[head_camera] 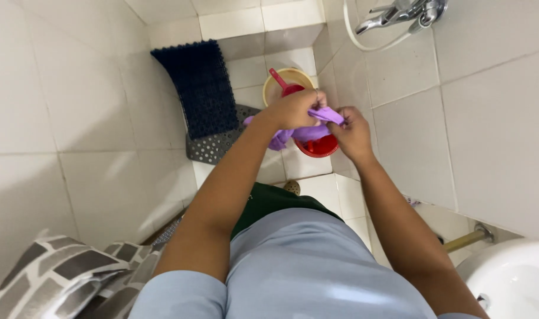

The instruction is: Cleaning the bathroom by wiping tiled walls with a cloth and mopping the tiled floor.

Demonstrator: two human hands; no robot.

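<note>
Blue-grey shirt [305, 266] nearest me; my left hand [293, 109] and right hand [352, 133] pinch purple glove [308, 131], hiding red bucket [322, 147]; yellow bucket [275, 85], dark mat [201, 88] behind.

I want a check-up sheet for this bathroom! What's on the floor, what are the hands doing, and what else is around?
Surface: white tiled floor, looks wet near the drain.
Job's things: purple rubber glove, held between both hands.
Clutter: red bucket, yellow bucket with a red dipper, blue mat leaning on the wall, grey mat.
Hands: left hand and right hand both pinching the glove.
Cables: nothing seen.
Surroundings: wall tap, toilet, patterned cloth.
</note>
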